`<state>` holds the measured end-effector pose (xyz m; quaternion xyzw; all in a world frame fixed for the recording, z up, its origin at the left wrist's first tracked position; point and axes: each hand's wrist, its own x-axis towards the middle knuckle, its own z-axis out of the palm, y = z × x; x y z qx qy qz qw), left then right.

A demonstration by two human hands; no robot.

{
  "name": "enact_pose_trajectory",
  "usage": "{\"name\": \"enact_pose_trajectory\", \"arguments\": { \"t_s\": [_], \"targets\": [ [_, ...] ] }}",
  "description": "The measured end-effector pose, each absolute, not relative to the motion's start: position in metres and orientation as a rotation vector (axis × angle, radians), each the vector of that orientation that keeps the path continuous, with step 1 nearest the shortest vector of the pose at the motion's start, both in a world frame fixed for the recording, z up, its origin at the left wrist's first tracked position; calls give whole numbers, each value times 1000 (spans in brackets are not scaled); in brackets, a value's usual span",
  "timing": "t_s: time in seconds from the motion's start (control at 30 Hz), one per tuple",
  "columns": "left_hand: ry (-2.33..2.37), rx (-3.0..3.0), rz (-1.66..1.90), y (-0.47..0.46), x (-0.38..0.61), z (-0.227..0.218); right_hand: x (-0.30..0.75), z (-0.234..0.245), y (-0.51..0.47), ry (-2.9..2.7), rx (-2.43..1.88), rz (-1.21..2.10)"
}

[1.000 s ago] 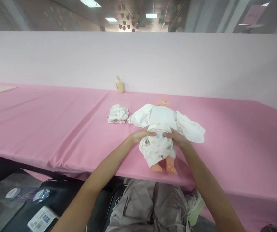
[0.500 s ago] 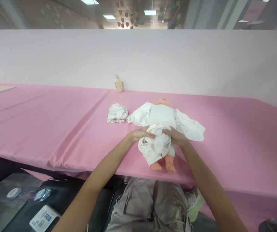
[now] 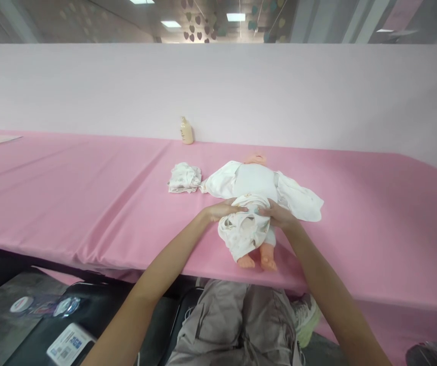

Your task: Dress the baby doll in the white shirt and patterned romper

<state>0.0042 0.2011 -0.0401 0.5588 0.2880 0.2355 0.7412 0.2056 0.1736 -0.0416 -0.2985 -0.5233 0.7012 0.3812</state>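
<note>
A baby doll point(image 3: 268, 257) lies on its back with its feet toward me. White clothing covers its torso, and a white baby garment point(image 3: 300, 197) is spread out on both sides of it. Over its hips and legs sits a bunched, white patterned baby garment point(image 3: 243, 236). My left hand point(image 3: 224, 209) grips the bunched garment's left upper edge, fingers partly hidden by the cloth. From the right, my right hand point(image 3: 278, 213) pinches the same garment, its thumb on top. Both thumbs point inward, close together. Just the doll's feet show below the cloth.
The pink-covered table point(image 3: 127, 168) runs along a white wall. Folded white cloth point(image 3: 184, 178) lies left of the doll, with a pump bottle point(image 3: 186, 131) against the wall. Below left, a plastic bottle point(image 3: 45, 306) and a white box point(image 3: 69, 345) rest on a black chair.
My thumbs have shifted slightly on the bunched garment, and its top opening gapes a little more between them. The doll and folded cloth stay put.
</note>
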Motion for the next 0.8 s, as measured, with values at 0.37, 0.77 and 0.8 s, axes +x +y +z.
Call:
{"name": "enact_pose_trajectory", "arguments": {
  "t_s": [0.37,0.77,0.8],
  "targets": [
    [572,1224,507,203,4,-41,207,-42,174,-1378,-725,1802],
    [519,1353,469,206,1,-42,205,-40,173,-1318,-784,1781],
    [522,1349,471,206,1,-43,204,-39,172,-1301,-803,1774]
  ]
}}
